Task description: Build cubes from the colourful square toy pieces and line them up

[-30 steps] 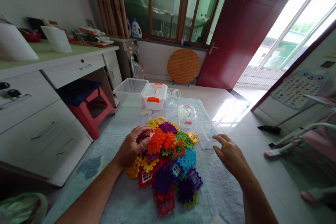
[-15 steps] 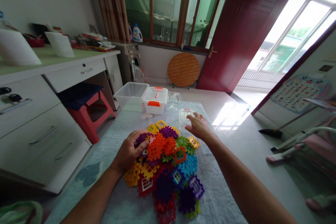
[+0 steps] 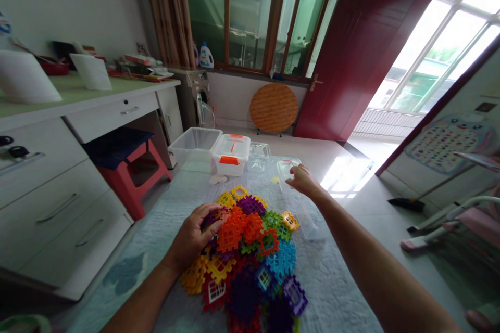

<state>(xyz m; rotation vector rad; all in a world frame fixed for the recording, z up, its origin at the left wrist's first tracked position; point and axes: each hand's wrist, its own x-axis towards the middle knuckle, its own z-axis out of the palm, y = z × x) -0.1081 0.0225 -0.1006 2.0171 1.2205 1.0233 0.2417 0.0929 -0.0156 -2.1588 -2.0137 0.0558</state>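
A heap of colourful interlocking plastic blocks [image 3: 253,255] lies on the pale blue quilted table cover [image 3: 164,229]. My left hand [image 3: 193,237] rests on the heap's left side, fingers curled round a purple block [image 3: 211,217] with the thumb against an orange one. My right hand [image 3: 302,181] reaches out beyond the heap. It pinches the edge of a small clear lid [image 3: 286,167] with a red mark, which is tilted up off the table. A small clear tub [image 3: 308,221] stands just right of the heap, under my right forearm.
At the table's far end are a large open clear bin [image 3: 195,143], a lidded box with orange clasps [image 3: 230,148] and another clear tub [image 3: 260,152]. White drawers [image 3: 58,187] and a red stool [image 3: 128,166] stand to the left. Tiled floor lies to the right.
My right hand moved from beside the clear tub forward to the small lid, took hold of it and tilted it up. My left hand stayed on the heap.
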